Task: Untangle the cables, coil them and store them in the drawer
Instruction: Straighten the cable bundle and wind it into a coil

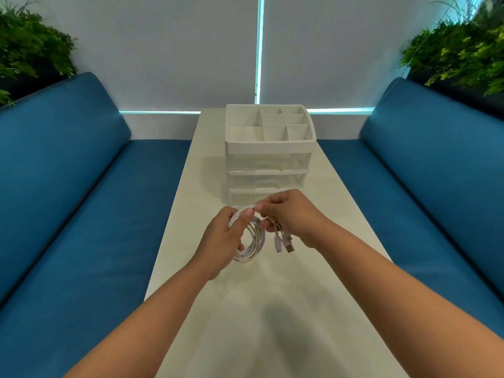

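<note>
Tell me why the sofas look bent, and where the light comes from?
Head view: the wide lens bows the sofas outward at the edges. Cool light glows from strips along the wall behind. The hands cast a soft shadow on the table. The cable plugs below the right hand look slightly blurred.

Blue benches point(81, 186), white blinds point(163, 50)

Lounge booth: blue benches point(81, 186), planters point(30, 47)

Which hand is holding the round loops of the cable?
The left hand. It grips the coiled white cable, while the right hand pinches a strand at the top, with the plug ends dangling below it.
</note>
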Action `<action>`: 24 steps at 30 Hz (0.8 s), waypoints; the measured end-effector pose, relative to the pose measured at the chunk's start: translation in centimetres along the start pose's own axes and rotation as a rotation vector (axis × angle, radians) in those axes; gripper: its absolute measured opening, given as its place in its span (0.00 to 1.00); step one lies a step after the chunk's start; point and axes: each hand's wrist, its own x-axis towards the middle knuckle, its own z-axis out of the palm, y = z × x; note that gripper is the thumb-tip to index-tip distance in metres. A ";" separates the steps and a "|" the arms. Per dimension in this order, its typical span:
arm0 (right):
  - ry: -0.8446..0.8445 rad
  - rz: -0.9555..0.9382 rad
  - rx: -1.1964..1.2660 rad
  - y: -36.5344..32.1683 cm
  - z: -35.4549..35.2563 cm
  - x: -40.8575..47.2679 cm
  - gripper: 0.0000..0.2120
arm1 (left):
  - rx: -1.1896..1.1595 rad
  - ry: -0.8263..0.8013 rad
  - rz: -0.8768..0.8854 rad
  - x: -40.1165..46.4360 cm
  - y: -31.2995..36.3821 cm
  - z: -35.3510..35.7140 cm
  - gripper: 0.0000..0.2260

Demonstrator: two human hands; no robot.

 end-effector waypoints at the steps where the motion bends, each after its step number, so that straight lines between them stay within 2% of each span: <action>1: 0.021 0.017 0.045 -0.1 0.5 0.0 0.10 | -0.023 0.033 -0.009 0.1 0.0 0.2 0.14; 3: -0.007 0.030 0.061 0.0 1.1 -0.2 0.14 | -0.060 0.096 -0.048 0.2 -0.2 0.5 0.15; 5: -0.063 0.012 -0.030 0.3 1.1 -0.7 0.15 | -0.119 0.121 -0.085 0.2 -0.5 0.5 0.15; 11: -0.159 -0.048 -0.312 0.4 -0.9 -1.1 0.10 | -0.344 0.053 -0.150 -0.1 -0.3 0.6 0.14; 15: -0.127 -0.063 -0.481 0.2 -1.7 -0.9 0.09 | -0.275 0.031 -0.080 -0.3 -0.1 0.9 0.13; 17: -0.095 -0.052 -0.428 0.1 -1.8 -0.9 0.07 | -0.196 0.052 -0.033 -0.3 -0.3 1.0 0.12; 19: -0.060 -0.027 -0.272 0.0 -1.6 -1.0 0.06 | -0.163 0.087 -0.001 -0.3 -0.4 1.2 0.13; 24: 0.112 -0.028 0.037 0.7 0.0 -1.0 0.06 | -0.234 0.133 0.002 -0.5 0.0 2.3 0.11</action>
